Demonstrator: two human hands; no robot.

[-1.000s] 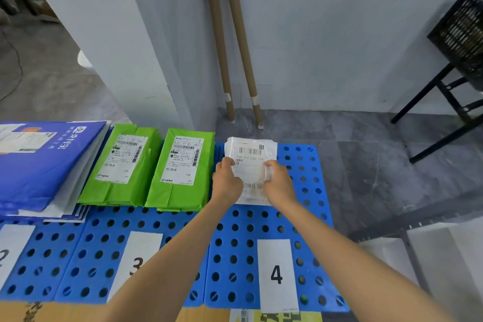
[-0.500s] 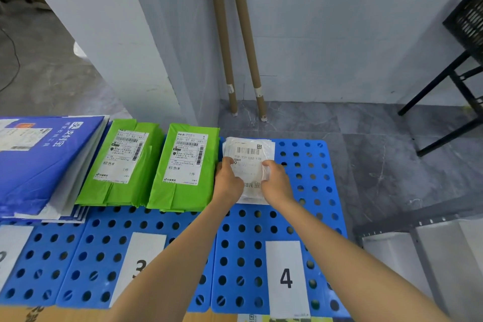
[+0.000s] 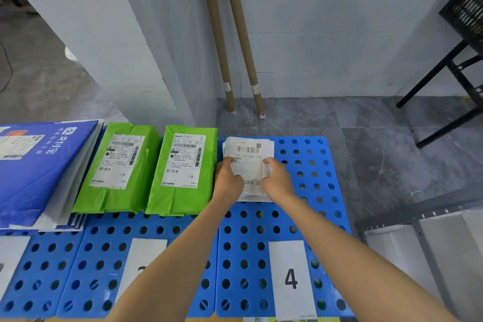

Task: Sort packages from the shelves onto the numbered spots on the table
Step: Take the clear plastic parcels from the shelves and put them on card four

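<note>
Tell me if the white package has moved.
Yes, slightly nearer: the white package overshot the far edge of the blue board before; now its top lines up there.

White plastic package (image 3: 248, 165): barcode label up, flat on far end of blue desk panel, beyond number card 4 (image 3: 291, 278), pinched at left and right edges. Just left: two green packages (image 3: 117, 167) (image 3: 183, 167), labels up, side by side. Farther left: blue package (image 3: 39, 172) topping flat stack.

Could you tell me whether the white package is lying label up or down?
Label up: the white package shows its barcode and numbers, gripped between left hand and right hand.
</note>
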